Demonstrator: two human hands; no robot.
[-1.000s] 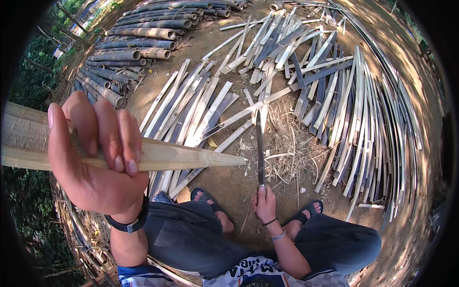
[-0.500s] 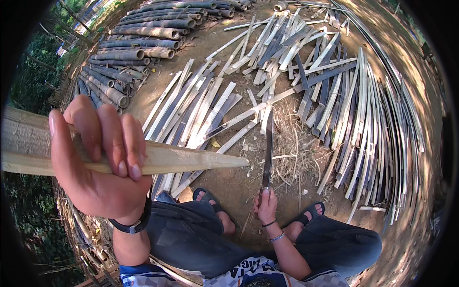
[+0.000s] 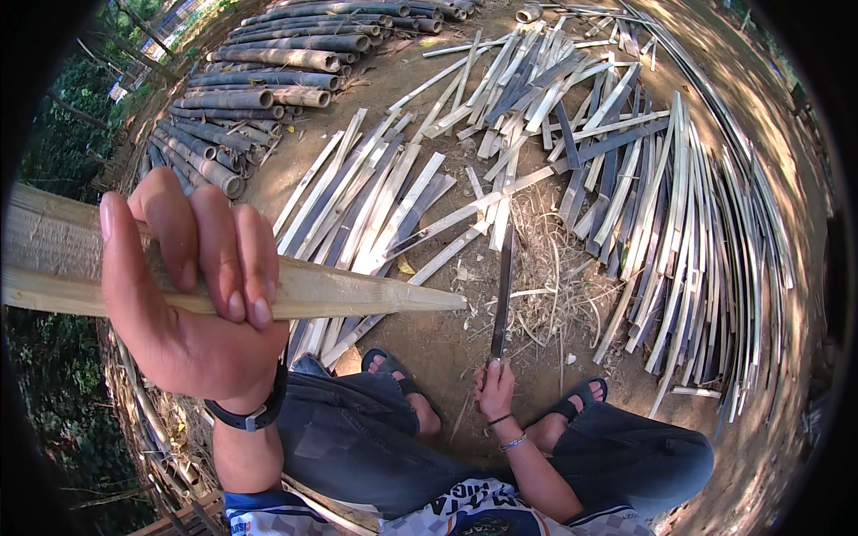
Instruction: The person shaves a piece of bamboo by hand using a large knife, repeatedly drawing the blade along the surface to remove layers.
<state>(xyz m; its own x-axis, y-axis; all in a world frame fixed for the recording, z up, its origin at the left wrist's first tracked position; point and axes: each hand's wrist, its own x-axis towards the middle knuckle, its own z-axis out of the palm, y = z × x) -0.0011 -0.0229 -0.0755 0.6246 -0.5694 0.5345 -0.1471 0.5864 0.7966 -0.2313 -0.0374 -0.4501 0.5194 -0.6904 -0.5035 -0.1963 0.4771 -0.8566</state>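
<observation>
My left hand (image 3: 192, 295), raised at the left close to the camera, is wrapped round a pale split bamboo strip (image 3: 375, 292). The strip lies nearly level and narrows to a tip at the right; its wide end runs out of view at the left. Lower and farther right, my right hand (image 3: 494, 390) grips a long-bladed knife (image 3: 502, 304) by its handle. The dark, straight blade points away from me, and its tip reaches the shavings on the ground. A small gap parts the blade from the strip's tip.
Whole bamboo poles (image 3: 286, 79) are stacked at the far left. Split strips lie in a left pile (image 3: 366, 205), a far heap (image 3: 536, 80) and a long right row (image 3: 688, 250). Dry shavings (image 3: 559, 286) cover the ground between my sandalled feet (image 3: 393, 371) and the far heap.
My left hand has shifted very slightly down and right, with the strip still in it. The knife in my right hand has moved a touch lower.
</observation>
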